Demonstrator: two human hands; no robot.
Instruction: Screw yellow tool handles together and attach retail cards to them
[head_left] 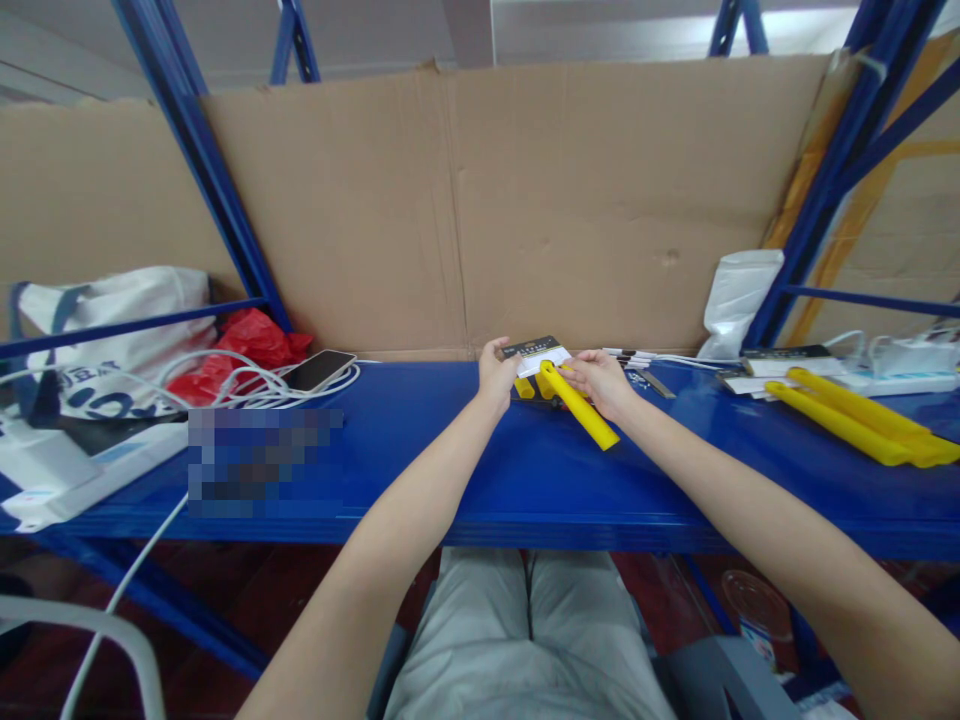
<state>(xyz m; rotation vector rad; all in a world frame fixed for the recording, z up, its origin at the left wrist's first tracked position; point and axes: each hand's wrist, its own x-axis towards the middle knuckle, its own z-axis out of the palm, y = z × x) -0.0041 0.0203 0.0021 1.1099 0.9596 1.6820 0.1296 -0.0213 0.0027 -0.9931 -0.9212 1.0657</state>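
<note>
Over the middle of the blue tabletop, my left hand (495,372) grips the left edge of a black-and-white printed card (534,352), its thumb side up. My right hand (596,380) is closed at the card's right side, with its fingers at the upper end of a yellow long-handled tool (585,412). The tool's handle slants down toward me and to the right. Another yellow piece (525,388) shows beneath the card; how it joins the tool cannot be made out. Fingertips of both hands are partly hidden.
More yellow handles (855,415) lie at the right beside black-and-white cards (787,360). Behind my right hand are small white-and-black strips (630,357) and a blade-like piece (660,384). A phone (322,370), cables, bag (127,340) and power strip (97,470) occupy the left. Cardboard (600,210) stands behind.
</note>
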